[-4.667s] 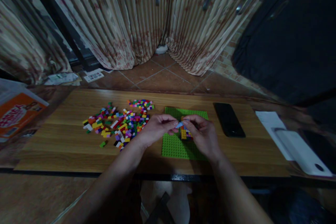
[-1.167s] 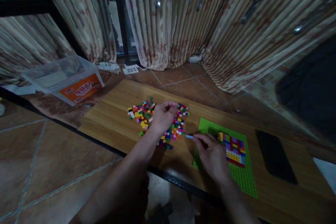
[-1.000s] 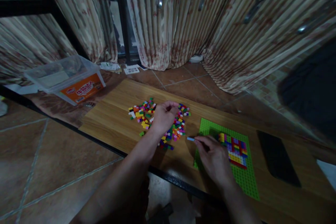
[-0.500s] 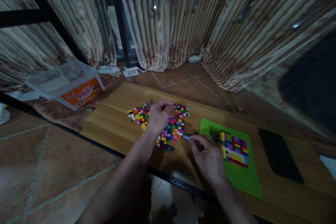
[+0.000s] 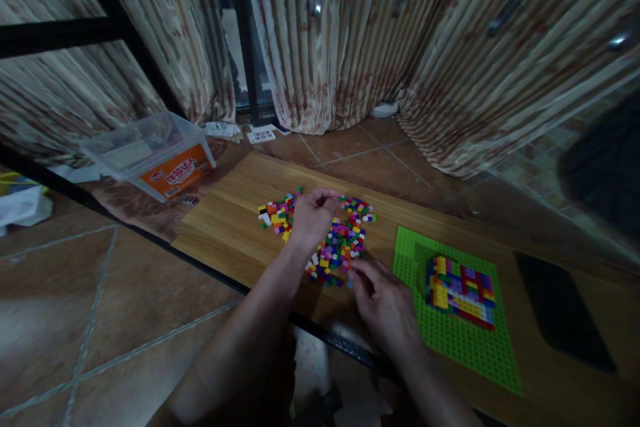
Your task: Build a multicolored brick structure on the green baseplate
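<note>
Over the pile of small coloured toy bricks (image 5: 340, 240) is my left hand (image 5: 315, 217). Its fingers are curled with the tips close together at the pile's far side; what they hold, if anything, is hidden. At the near right edge of the pile, my right hand (image 5: 385, 300) has thumb and index finger brought together. A bit of blue shows by those fingertips, but I cannot tell whether it is gripped. To the right lies a green studded baseplate (image 5: 460, 347), bearing a built block of multicoloured bricks (image 5: 463, 290).
The wooden board (image 5: 220, 213) carries the bricks and baseplate. A dark flat slab (image 5: 563, 307) lies at its right. Beyond the left end stands a clear plastic tub (image 5: 150, 150) with an orange label. Striped curtains (image 5: 340, 47) hang behind; papers (image 5: 261, 135) lie near them.
My right hand has moved toward the near edge of the pile; the long blue brick sticking out of its fingers no longer shows clearly. My left hand stays over the pile. The view has shifted left.
</note>
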A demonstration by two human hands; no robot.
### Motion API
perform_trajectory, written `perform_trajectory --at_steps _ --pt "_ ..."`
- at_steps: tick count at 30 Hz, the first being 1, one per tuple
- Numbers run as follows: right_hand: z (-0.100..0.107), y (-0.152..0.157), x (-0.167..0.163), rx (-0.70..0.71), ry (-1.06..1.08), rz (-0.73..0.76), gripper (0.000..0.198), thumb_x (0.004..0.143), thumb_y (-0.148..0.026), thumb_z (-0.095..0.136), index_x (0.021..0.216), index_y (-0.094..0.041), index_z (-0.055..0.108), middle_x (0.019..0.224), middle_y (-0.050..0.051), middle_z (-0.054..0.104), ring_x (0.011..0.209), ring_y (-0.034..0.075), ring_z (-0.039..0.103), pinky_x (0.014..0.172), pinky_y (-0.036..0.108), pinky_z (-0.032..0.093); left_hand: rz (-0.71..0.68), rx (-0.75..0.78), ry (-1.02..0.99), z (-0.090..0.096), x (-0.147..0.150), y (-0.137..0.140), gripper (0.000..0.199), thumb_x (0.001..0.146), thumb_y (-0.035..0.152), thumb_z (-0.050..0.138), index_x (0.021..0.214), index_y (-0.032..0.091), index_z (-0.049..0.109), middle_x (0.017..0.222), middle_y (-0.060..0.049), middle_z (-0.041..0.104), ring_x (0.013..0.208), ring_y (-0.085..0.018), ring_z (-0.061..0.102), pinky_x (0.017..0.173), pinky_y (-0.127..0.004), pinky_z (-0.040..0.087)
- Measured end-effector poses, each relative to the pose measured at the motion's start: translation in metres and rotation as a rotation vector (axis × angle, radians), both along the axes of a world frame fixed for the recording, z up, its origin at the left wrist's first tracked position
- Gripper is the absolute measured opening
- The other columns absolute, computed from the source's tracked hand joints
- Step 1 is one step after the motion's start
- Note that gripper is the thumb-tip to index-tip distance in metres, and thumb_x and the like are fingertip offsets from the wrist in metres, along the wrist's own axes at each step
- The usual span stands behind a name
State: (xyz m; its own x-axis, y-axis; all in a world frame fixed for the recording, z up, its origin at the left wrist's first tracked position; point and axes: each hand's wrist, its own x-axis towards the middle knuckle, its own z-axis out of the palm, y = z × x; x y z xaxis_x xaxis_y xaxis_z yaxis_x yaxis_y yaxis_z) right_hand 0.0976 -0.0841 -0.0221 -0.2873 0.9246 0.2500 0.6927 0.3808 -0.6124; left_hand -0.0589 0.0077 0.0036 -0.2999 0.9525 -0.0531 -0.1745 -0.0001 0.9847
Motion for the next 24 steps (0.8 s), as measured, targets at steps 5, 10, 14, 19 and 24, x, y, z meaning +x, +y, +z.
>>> perform_trajectory --at_steps 5,10,14,19,24 --pt "-0.001 0.010 -0.017 0.030 -0.021 0.017 0.027 0.094 -0.025 0.043 0.110 -0.022 0.065 0.103 0.006 0.067 0.093 0.020 0.063 0.081 0.033 0.049 0.022 -0.004 0.018 0.002 -0.003 0.000 0.011 0.069 0.017 0.062 0.078 0.015 0.069 0.066 0.001 0.065 0.060 -0.010 0.058 0.059 -0.021 0.046" --pt "-0.002 0.020 -0.037 0.059 -0.099 -0.021 0.026 0.092 -0.032 0.048 0.108 -0.021 0.066 0.099 0.007 0.066 0.092 0.023 0.062 0.079 0.034 0.048 0.034 -0.035 0.029 0.008 -0.007 -0.002 0.009 0.069 0.014 0.062 0.075 0.016 0.069 0.059 0.003 0.062 0.053 -0.009 0.053 0.055 -0.020 0.043" --pt "-0.005 0.023 -0.042 0.030 -0.124 -0.061 0.023 0.091 -0.035 0.051 0.100 -0.021 0.067 0.093 0.006 0.064 0.083 0.020 0.061 0.071 0.032 0.046 0.024 -0.048 0.000 0.009 -0.012 -0.004 0.009 0.069 0.013 0.062 0.075 0.015 0.068 0.059 0.003 0.062 0.052 -0.009 0.053 0.054 -0.020 0.044" --pt "-0.008 0.023 -0.040 0.009 -0.090 -0.070 0.020 0.091 -0.032 0.051 0.098 -0.021 0.067 0.093 0.005 0.064 0.083 0.019 0.061 0.073 0.031 0.045 -0.022 -0.039 0.035 0.005 -0.016 -0.006 0.005 0.069 0.016 0.065 0.073 0.015 0.069 0.058 0.003 0.061 0.052 -0.008 0.052 0.053 -0.019 0.042" --pt "-0.005 0.022 -0.043 0.033 -0.077 -0.064 0.023 0.093 -0.025 0.046 0.102 -0.021 0.067 0.096 0.007 0.064 0.089 0.021 0.060 0.078 0.033 0.046 -0.004 -0.041 0.056 0.003 -0.020 -0.006 0.007 0.069 0.017 0.065 0.073 0.015 0.070 0.056 0.003 0.061 0.051 -0.009 0.052 0.053 -0.020 0.041"
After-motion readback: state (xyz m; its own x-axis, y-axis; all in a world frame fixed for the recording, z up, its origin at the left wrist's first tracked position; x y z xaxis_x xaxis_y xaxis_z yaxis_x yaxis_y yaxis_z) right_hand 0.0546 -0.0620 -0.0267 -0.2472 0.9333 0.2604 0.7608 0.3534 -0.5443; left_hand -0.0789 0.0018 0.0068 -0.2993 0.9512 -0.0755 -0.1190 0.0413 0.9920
